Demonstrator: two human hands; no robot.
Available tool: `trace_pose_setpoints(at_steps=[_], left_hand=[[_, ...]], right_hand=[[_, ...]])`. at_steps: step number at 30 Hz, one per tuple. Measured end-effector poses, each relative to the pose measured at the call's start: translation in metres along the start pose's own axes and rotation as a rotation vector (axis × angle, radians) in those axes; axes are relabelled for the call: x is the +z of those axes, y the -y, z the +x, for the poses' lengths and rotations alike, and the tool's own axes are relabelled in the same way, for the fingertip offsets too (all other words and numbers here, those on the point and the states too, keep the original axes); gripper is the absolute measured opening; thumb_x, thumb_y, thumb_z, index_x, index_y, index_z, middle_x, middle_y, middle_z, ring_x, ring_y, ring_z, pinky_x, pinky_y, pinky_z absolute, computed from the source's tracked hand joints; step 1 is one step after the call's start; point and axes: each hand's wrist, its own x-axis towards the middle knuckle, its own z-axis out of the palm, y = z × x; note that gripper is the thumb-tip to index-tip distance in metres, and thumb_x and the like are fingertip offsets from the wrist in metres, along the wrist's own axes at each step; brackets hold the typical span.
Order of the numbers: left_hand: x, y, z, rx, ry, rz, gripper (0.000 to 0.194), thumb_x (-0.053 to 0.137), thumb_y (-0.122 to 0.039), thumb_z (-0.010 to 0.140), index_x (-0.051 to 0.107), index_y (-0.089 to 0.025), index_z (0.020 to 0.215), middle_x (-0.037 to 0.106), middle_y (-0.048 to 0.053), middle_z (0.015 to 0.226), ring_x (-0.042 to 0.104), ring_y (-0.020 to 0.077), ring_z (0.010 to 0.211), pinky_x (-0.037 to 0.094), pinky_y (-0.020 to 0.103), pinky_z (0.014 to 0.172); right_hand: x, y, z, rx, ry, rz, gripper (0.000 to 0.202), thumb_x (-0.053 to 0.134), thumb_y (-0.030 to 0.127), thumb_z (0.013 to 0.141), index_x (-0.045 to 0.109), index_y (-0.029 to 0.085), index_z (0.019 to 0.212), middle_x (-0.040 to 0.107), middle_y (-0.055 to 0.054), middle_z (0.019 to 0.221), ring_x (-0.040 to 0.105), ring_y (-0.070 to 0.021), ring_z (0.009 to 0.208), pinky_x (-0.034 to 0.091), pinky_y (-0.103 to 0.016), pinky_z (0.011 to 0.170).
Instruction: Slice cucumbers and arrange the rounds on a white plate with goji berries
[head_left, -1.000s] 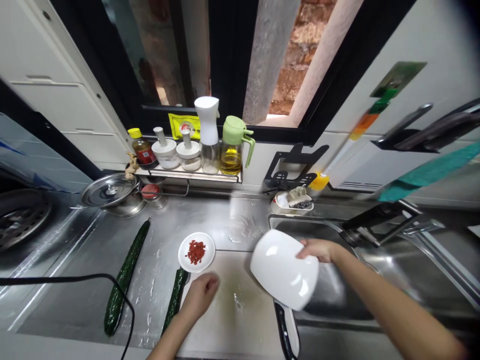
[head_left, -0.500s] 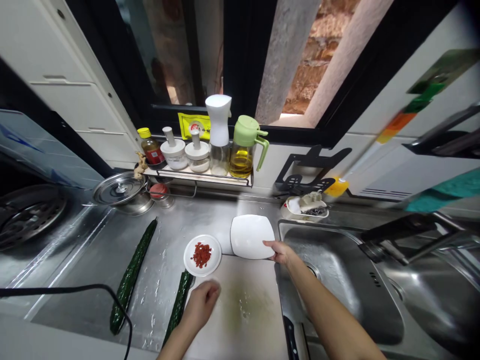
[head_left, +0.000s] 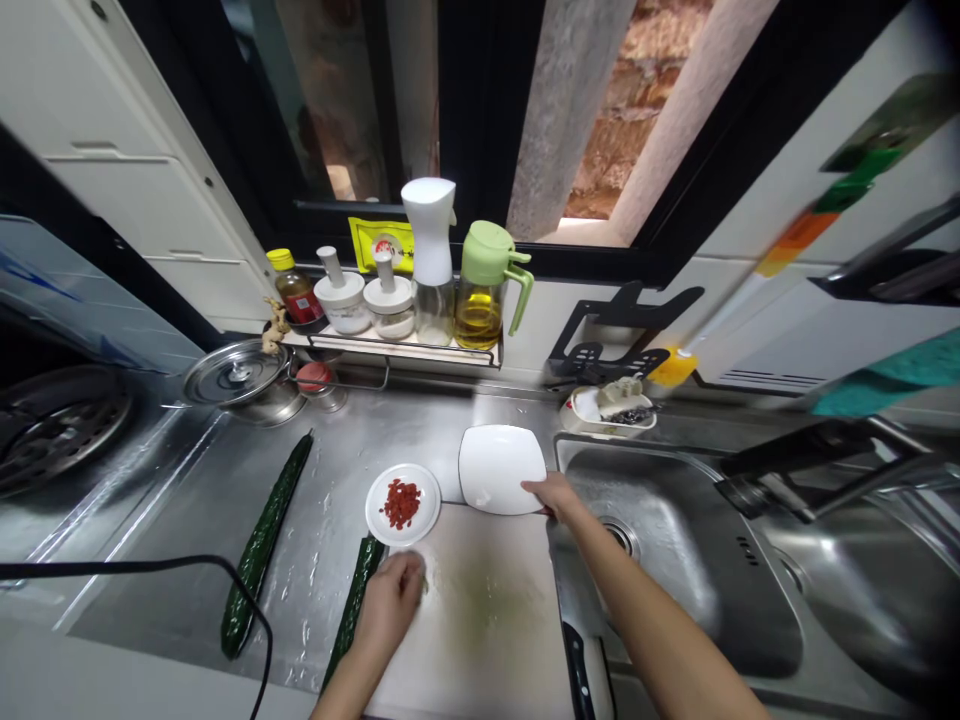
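My right hand (head_left: 553,492) grips the right edge of a white square plate (head_left: 501,465), thumb on top, at the far end of the cutting board. My left hand (head_left: 391,598) is closed over the left side of the pale cutting board (head_left: 510,640); a small bit of something shows at its fingertips, too small to name. Beside that hand lies a cucumber (head_left: 355,605), partly hidden by the wrist. Just beyond the hand, a small white plate (head_left: 427,517) holds red dried berries (head_left: 401,503).
Another long cucumber (head_left: 266,550) lies on the steel counter at left, near a black cable (head_left: 150,567). A knife (head_left: 577,670) rests at the board's right edge, beside the sink (head_left: 675,560). Behind stand a lidded pot (head_left: 240,375) and a rack (head_left: 420,347) with jars and an oil jug (head_left: 480,310).
My left hand has shifted slightly left, and a small bit now shows at its fingertips. My right hand and the square plate have stayed nearly in place.
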Motion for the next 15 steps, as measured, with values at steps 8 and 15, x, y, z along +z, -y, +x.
trace_pose_setpoints(at_steps=[8, 15], left_hand=[[-0.002, 0.019, -0.012, -0.001, -0.028, 0.067, 0.026, 0.057, -0.031, 0.077, 0.062, -0.018, 0.099, 0.063, 0.008, 0.097, 0.062, 0.0205, 0.087, 0.050, 0.036, 0.081], [0.001, 0.016, -0.018, 0.016, 0.019, 0.071, 0.030, 0.050, -0.023, 0.081, 0.058, -0.018, 0.110, 0.059, 0.009, 0.108, 0.059, 0.0200, 0.099, 0.047, 0.036, 0.091]], right_hand=[[-0.004, 0.007, 0.002, -0.040, -0.148, -0.477, 0.031, 0.061, 0.040, 0.084, 0.061, 0.015, 0.103, 0.063, -0.006, 0.109, 0.059, -0.0195, 0.098, 0.048, -0.042, 0.086], [-0.001, 0.002, -0.017, -0.119, -0.264, -0.583, 0.052, 0.060, 0.042, 0.082, 0.051, 0.008, 0.119, 0.063, -0.016, 0.111, 0.060, -0.0235, 0.101, 0.046, -0.034, 0.082]])
